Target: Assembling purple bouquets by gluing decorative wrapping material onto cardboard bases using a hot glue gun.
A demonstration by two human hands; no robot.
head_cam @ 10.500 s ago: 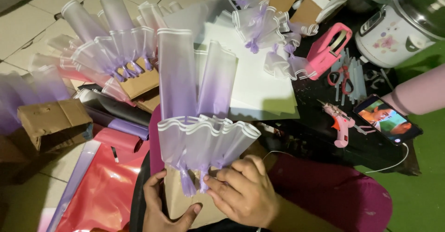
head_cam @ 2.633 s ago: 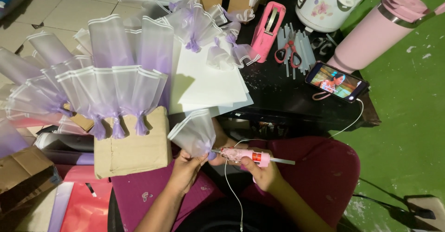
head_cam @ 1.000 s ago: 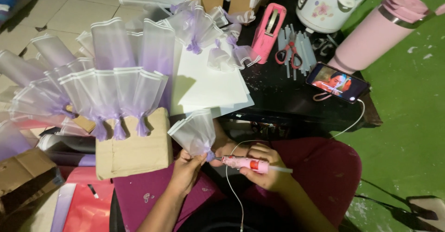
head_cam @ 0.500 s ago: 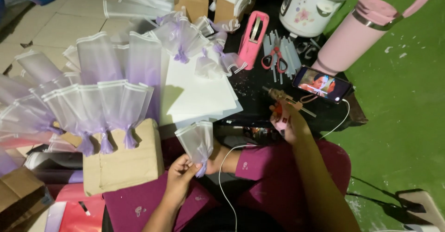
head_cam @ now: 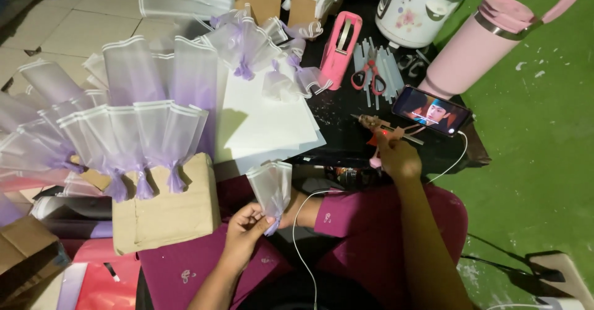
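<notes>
Head view: my left hand (head_cam: 247, 232) is pinched shut on the gathered base of a white-and-lilac wrap fan (head_cam: 272, 189), held upright over my lap, just in front of the black surface (head_cam: 346, 130). My right hand (head_cam: 396, 158) is closed around the pink glue gun (head_cam: 380, 130), resting on that surface beside the phone (head_cam: 431, 110). Recommendation: keep the pleats pinched tight and fingers clear of the hot nozzle.

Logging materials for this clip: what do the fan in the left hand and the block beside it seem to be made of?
The fan, pinched by the left hand, looks like sheer tulle or organza: see-through white shading to purple, with a pale edge band. The block looks like matte brown cardboard, possibly a box; more fans are stuck along its top.
</notes>
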